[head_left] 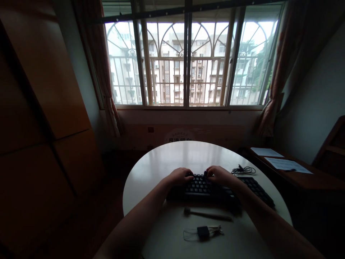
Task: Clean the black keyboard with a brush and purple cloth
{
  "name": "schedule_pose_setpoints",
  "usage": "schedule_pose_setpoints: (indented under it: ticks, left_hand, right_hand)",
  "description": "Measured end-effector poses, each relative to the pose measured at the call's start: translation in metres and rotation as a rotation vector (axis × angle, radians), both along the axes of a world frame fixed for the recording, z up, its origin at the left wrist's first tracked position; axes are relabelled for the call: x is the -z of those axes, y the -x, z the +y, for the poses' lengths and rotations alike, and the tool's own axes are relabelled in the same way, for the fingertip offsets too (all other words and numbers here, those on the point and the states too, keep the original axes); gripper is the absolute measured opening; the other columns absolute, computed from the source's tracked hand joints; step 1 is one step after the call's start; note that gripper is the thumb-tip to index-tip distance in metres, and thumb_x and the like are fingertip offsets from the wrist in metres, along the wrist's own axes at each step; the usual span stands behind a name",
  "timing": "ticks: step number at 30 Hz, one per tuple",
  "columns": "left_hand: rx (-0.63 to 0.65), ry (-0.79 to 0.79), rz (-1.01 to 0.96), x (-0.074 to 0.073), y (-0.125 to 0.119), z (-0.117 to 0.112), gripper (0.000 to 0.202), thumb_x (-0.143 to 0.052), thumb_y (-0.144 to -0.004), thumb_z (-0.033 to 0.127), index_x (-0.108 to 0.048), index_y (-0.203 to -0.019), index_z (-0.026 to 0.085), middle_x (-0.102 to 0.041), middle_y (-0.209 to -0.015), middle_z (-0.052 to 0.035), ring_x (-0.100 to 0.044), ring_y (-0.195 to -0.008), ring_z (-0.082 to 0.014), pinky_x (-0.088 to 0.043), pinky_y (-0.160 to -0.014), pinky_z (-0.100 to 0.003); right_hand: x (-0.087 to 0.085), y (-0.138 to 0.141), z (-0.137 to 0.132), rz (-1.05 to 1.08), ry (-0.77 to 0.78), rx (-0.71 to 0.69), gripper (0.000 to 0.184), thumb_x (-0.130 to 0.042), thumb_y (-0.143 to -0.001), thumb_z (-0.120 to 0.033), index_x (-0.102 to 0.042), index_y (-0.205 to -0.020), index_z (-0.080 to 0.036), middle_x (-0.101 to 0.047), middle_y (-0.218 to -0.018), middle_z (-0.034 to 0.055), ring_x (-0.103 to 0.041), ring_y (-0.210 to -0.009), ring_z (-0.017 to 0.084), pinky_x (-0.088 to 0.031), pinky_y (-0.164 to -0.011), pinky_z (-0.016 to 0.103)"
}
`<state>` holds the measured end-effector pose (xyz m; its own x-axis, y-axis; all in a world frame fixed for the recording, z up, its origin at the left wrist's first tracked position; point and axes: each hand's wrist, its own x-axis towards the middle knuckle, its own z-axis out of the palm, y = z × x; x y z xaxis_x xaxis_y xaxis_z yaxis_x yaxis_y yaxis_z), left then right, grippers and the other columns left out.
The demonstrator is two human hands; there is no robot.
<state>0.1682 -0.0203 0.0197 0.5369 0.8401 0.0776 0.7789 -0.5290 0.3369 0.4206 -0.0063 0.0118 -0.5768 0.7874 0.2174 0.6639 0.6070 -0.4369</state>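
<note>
A black keyboard [198,187] lies on the round white table [145,180], its keys partly covered by my hands. My left hand [180,176] rests at its far left side, fingers curled onto the edge and the keys there. Over the far row, my right hand [215,174] pinches a small dark piece [205,173] about the size of a keycap; dim light hides its detail. Nearer to me lies a brush [207,215] with a slim wooden-looking handle. Below that is a small black block with wire loops [203,232], resembling a keycap puller.
Right of the keyboard sits a black grid of keys [257,190], partly behind my right forearm. A coiled black cable [244,169] lies beyond it. Printed sheets [287,164] rest on a brown side surface [323,180]. Barred windows [185,82] stand ahead, a wooden cabinet [54,79] left.
</note>
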Motion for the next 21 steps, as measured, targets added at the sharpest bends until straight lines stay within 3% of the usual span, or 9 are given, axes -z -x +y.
schedule_pose_setpoints:
  ticks: [8, 21]
  left_hand:
    - [-0.002, 0.012, 0.000, 0.0004, 0.0004, 0.0001, 0.036, -0.051, -0.087, 0.045, -0.066, -0.114, 0.026, -0.067, -0.113, -0.0038, -0.060, -0.101, -0.0230, -0.046, -0.084, -0.031]
    - [-0.008, 0.024, 0.008, -0.0025, -0.0004, -0.0018, 0.036, -0.051, -0.087, 0.044, -0.066, -0.113, 0.026, -0.067, -0.113, -0.0041, -0.060, -0.101, -0.0234, -0.046, -0.084, -0.031]
  right_hand:
    - [-0.0007, -0.0005, -0.0012, 0.036, 0.045, -0.025, 0.014, -0.059, -0.074, -0.021, -0.073, -0.076, -0.020, -0.073, -0.096, 0.0042, -0.065, -0.084, 0.019, -0.047, -0.079, 0.025]
    - [0.0049, -0.0025, 0.0042, -0.042, 0.126, 0.089, 0.019, -0.059, -0.074, -0.026, -0.073, -0.085, -0.020, -0.073, -0.088, 0.0032, -0.065, -0.081, 0.019, -0.046, -0.070, 0.025]
